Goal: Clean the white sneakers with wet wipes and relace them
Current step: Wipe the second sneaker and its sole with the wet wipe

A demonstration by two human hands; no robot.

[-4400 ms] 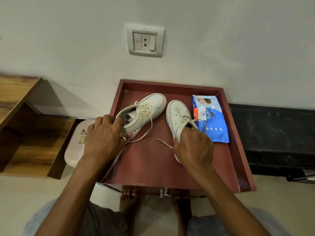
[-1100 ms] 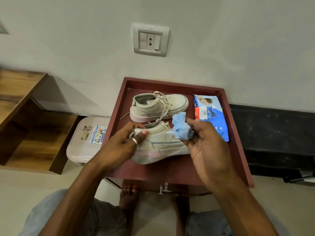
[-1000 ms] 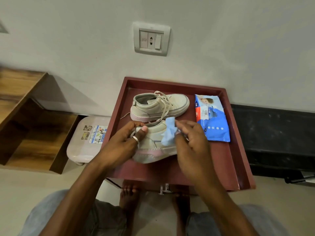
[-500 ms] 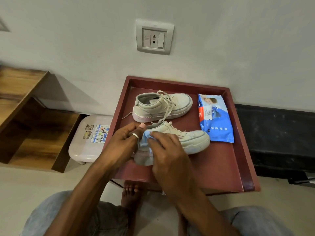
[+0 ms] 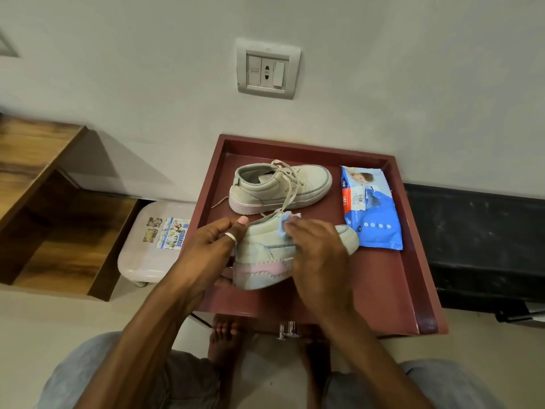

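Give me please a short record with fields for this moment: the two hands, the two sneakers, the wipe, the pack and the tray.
Left hand: the left hand grips the heel end of the near white lace-up sneaker, whose toe points right.
Right hand: the right hand holds a crumpled light blue wet wipe against that sneaker's upper.
Far sneaker: the far white lace-up sneaker stands upright, laces loose, toe to the right.
Pack: the blue plastic wipes pack lies flat on the tray's right side.
Tray: the dark red square tray bears the far sneaker and the pack.
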